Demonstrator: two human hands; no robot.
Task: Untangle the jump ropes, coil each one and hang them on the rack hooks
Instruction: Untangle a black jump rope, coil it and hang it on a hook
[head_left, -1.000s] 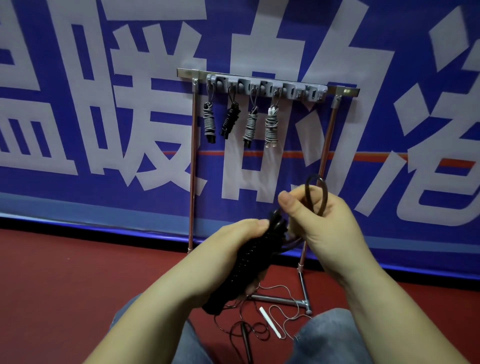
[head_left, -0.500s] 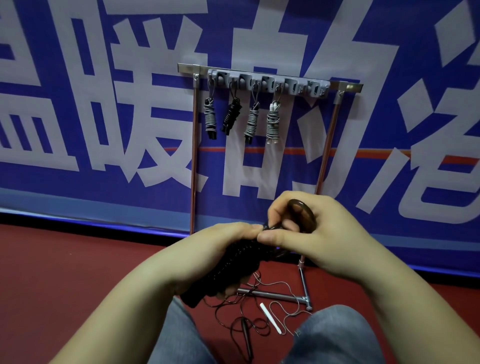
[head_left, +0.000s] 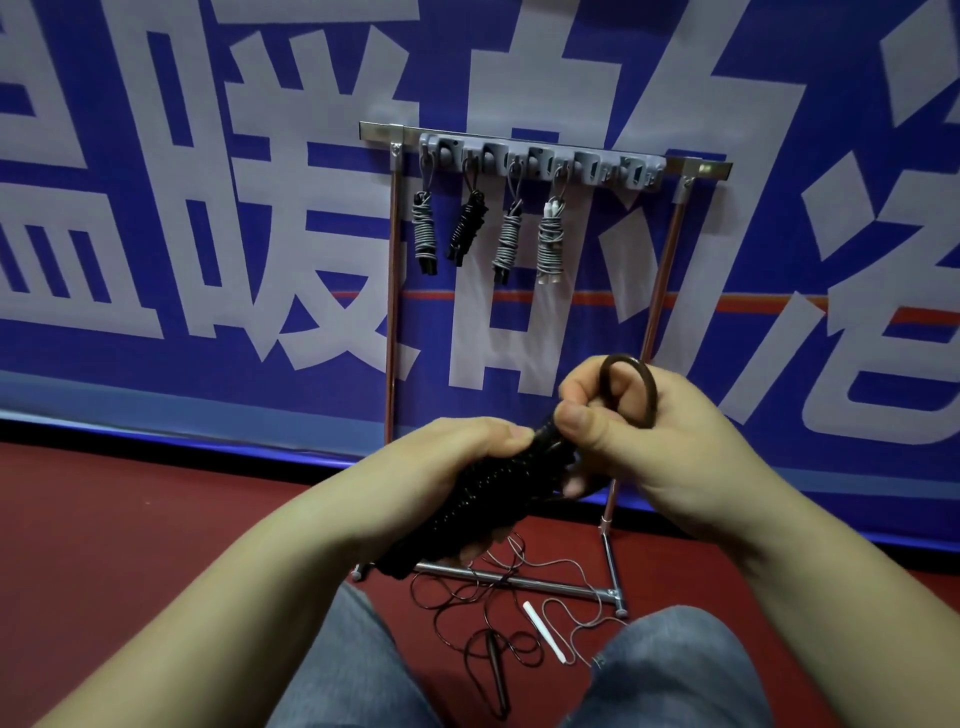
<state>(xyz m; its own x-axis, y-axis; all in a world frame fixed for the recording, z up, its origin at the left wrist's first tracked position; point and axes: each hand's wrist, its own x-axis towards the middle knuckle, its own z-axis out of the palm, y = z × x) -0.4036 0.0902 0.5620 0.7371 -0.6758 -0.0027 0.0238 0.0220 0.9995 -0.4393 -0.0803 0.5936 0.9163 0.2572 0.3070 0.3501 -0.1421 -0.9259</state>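
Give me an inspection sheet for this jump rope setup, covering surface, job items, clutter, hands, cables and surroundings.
Surface: red floor.
Job's things: rack holds four coiled ropes; black rope bundle in hand, its loop raised.
Clutter: loose tangled rope with a white handle on the floor.
Hands: left hand grips the bundle; right hand pinches the loop.
Cables: nothing seen.
Surroundings: blue banner with large white characters behind the rack.
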